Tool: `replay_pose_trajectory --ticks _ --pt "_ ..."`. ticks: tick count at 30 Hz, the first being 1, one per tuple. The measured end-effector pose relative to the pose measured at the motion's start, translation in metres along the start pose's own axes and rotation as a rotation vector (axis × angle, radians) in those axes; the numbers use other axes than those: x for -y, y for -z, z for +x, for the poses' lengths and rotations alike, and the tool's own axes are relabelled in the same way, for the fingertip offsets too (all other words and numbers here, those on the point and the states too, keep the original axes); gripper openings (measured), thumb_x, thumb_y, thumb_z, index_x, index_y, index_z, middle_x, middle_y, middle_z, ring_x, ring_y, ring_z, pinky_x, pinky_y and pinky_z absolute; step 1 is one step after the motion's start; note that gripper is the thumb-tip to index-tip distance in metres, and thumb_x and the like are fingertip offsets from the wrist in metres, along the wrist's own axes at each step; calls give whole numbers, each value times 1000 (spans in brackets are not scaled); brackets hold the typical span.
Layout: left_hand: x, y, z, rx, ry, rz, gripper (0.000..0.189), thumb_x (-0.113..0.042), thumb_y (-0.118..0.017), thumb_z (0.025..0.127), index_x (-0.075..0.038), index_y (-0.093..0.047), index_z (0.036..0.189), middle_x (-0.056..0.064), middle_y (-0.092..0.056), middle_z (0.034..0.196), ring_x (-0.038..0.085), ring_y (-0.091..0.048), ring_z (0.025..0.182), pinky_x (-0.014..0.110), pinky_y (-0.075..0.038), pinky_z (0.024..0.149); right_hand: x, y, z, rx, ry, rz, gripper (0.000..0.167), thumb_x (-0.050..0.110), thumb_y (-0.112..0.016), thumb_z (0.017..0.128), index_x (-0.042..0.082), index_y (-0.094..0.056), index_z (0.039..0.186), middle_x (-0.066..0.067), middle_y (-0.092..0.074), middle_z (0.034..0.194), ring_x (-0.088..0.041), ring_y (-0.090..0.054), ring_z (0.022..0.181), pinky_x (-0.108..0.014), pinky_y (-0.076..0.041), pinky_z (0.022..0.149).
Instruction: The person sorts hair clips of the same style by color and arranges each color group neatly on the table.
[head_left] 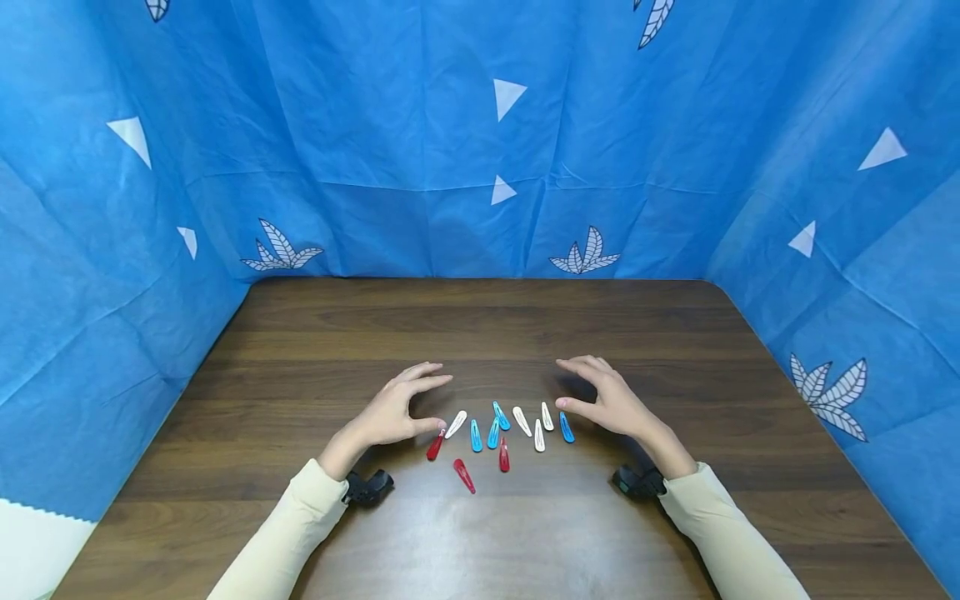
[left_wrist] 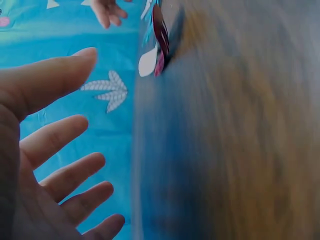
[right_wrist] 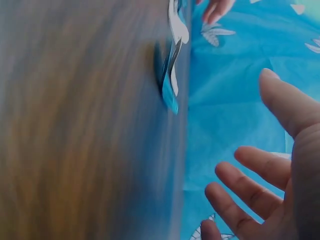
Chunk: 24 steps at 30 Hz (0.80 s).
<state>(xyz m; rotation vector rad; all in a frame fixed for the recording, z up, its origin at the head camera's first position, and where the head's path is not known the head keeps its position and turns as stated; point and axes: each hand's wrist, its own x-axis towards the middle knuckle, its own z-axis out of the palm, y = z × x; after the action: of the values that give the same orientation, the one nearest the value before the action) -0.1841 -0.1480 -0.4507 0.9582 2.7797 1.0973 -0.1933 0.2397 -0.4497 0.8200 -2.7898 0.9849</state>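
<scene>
Several snap hair clips in red, white and blue lie in a loose cluster on the table between my two hands. My left hand (head_left: 397,408) is at the cluster's left side, thumb and fingers spread apart, holding nothing. Its thumb tip is close to a red hair clip (head_left: 435,446) and a white hair clip (head_left: 455,424). On the other side my right hand (head_left: 607,396) has its fingers extended and holds nothing. Nearest to its thumb is a dark blue hair clip (head_left: 567,427). Closest to me lies another red hair clip (head_left: 464,476).
The brown wooden table (head_left: 480,325) reaches back to a blue patterned cloth (head_left: 465,225), which also hangs along both sides. A black wrist camera (head_left: 367,487) is strapped to the left wrist, and another black camera (head_left: 637,482) to the right.
</scene>
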Motion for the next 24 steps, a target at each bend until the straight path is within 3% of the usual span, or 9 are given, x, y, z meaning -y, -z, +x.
replay_pose_trajectory --ticks 8,17,24 --pt "2 -9 0 61 -13 -78 63 -22 -86 83 -4 -67 140 23 -52 156 50 -35 153 76 -31 115 1 -11 0 52 63 65 62 21 -84 90 0 -62 144 -15 -66 133 -36 -62 122 -60 -52 100" --pt "11 -17 -2 76 10 -150 59 -22 -88 82 -8 -71 136 20 -54 155 50 -32 154 75 -27 118 0 -19 -1 81 60 111 59 21 -86 89 2 -65 141 -12 -67 131 -31 -63 116 -50 -54 97" --pt "15 -20 -4 59 -23 -178 54 -21 -87 81 -7 -73 132 23 -57 152 53 -30 153 77 -19 118 -1 -23 -1 86 69 87 57 23 -86 87 5 -68 138 -8 -69 126 -25 -62 112 -44 -53 97"
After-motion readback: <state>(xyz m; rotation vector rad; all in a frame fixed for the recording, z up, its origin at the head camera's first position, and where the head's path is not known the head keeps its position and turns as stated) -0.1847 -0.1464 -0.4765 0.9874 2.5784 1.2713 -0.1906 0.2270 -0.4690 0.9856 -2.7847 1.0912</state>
